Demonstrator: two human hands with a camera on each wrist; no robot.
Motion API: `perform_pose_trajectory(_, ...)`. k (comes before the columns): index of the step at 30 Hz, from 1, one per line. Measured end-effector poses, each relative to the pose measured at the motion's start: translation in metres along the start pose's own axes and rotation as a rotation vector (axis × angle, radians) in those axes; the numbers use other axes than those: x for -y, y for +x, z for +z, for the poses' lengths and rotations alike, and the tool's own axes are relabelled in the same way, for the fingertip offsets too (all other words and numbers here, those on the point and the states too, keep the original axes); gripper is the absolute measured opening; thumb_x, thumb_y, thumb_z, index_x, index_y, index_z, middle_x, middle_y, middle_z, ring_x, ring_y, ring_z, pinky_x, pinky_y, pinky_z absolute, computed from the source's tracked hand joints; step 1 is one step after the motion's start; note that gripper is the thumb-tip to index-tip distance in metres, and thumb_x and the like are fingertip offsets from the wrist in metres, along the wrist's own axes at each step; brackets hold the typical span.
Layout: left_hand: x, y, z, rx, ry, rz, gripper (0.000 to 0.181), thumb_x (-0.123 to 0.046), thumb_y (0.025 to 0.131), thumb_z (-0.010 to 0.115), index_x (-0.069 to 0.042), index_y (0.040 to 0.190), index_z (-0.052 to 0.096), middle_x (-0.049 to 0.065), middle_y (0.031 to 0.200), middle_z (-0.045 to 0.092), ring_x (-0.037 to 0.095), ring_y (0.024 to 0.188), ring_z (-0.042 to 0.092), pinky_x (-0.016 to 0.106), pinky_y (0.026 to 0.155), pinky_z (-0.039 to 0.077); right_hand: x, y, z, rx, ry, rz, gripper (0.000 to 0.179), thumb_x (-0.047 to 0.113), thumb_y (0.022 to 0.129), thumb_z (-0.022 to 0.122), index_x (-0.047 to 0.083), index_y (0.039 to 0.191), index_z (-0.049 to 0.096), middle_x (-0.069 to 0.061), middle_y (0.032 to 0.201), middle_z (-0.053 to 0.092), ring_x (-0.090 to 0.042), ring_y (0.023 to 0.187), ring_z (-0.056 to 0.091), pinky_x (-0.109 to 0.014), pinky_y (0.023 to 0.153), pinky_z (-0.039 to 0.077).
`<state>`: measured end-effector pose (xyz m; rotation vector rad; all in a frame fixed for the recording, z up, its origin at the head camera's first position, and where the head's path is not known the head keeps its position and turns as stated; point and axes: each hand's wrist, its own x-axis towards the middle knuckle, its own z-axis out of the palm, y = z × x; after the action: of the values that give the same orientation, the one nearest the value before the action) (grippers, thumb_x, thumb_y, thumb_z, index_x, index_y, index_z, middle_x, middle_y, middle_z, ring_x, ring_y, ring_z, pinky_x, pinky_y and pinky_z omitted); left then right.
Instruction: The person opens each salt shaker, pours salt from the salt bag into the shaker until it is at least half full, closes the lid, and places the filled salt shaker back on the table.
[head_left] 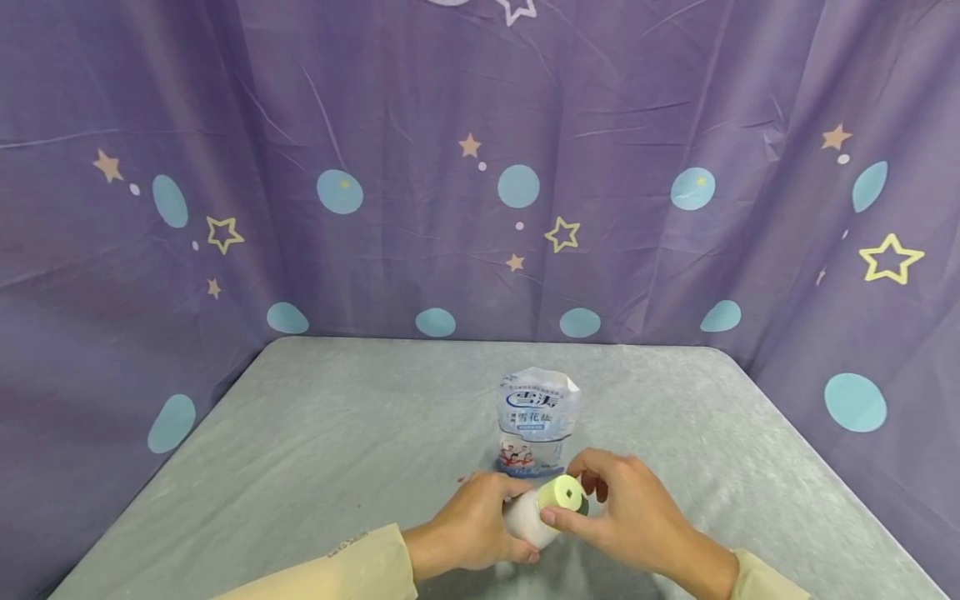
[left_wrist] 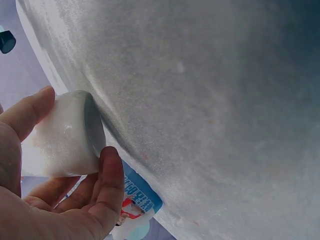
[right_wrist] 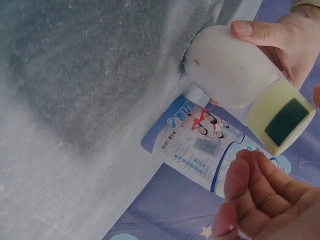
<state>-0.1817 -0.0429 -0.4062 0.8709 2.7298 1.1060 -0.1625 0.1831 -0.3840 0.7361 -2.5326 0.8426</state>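
A shaker bottle [head_left: 523,518] filled with white grains is tilted over the table, its pale yellow-green cap [head_left: 564,493] facing up and right. My left hand [head_left: 476,523] grips the bottle's body between thumb and fingers; the rounded base of the bottle [left_wrist: 62,135] shows in the left wrist view. A dark green flap [right_wrist: 287,121] lies on the side of the cap. My right hand [head_left: 633,512] is around the cap with loosely bent fingers. In the right wrist view its fingertips [right_wrist: 240,172] are apart from the cap; whether the thumb touches it is unclear.
Just behind the hands stands a blue and white salt pouch [head_left: 536,417] with printed figures, upright on the grey cloth-covered table [head_left: 360,417]. A purple curtain [head_left: 420,250] with stars and dots hangs behind the table and along both sides.
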Motion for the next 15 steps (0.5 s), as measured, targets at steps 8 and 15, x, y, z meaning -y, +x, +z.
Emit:
perform_pose_trajectory(8, -0.0004, -0.0001, -0.0007, 0.004, 0.022, 0.003, 0.043, -0.025, 0.062, 0.1, -0.031, 0.098, 0.077, -0.025, 0.083, 0.067, -0.004, 0.075, 0.057, 0.031, 0.08, 0.043, -0.0034, -0.0018, -0.0045, 0.006, 0.033, -0.183, 0.056, 0.03, 0.069, 0.095, 0.03, 0.117, 0.066, 0.024, 0.1, 0.062, -0.002, 0.082, 0.055, -0.027, 0.073, 0.042)
perform_pose_trajectory(15, 0.0011, 0.0002, 0.0001, 0.005, 0.022, -0.003, 0.043, -0.026, 0.062, 0.1, -0.031, 0.098, 0.077, -0.024, 0.085, 0.067, -0.004, 0.076, 0.058, 0.032, 0.081, 0.043, -0.0019, -0.0016, -0.0079, 0.04, 0.058, -0.253, 0.068, 0.015, 0.065, 0.095, 0.035, 0.121, 0.064, 0.023, 0.112, 0.065, -0.001, 0.089, 0.056, -0.03, 0.077, 0.037)
